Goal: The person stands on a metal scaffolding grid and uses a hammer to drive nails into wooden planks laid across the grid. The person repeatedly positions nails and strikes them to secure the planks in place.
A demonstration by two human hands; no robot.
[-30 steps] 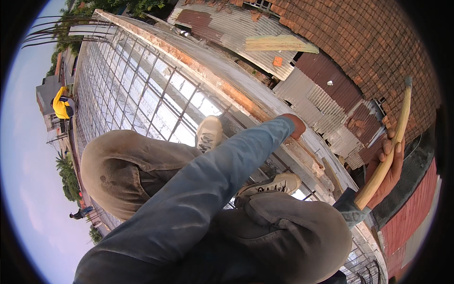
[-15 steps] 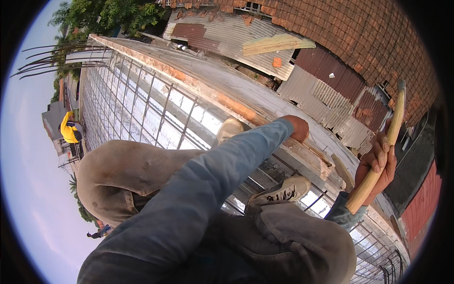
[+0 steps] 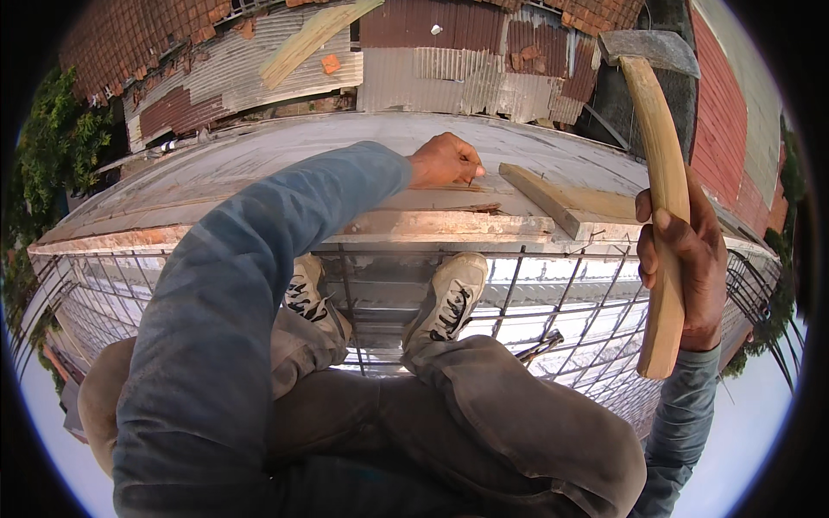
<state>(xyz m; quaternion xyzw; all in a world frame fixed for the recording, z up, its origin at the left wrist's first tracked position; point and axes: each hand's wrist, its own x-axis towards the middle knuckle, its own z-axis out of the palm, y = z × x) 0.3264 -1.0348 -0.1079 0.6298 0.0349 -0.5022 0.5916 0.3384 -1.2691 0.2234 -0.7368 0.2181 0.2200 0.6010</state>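
My left hand (image 3: 444,161) is closed in a pinch over the wooden formwork board (image 3: 449,226). A thin dark nail (image 3: 470,183) shows under its fingertips, partly hidden. My right hand (image 3: 698,255) grips a hammer (image 3: 663,147) by its pale wooden handle. The hammer stands raised, its grey metal head (image 3: 652,52) at the top, apart from the board. Between the hands, a short wooden plank (image 3: 542,200) lies on the board. Several small nails (image 3: 596,237) stick up near the board's edge, beside the plank.
Below the board spreads a rebar grid (image 3: 561,298) over pale sheeting, where my shoes (image 3: 449,298) are braced. Beyond the board lie a grey sloping surface (image 3: 285,151), corrugated metal roofs (image 3: 466,78) and tiled roofs (image 3: 147,39). Bare rebar ends (image 3: 764,293) jut out at right.
My view has swung to the right and squared up to the board. The hammer's head now shows fully and stands more upright. My left hand still stays at the board, fingers pinched.
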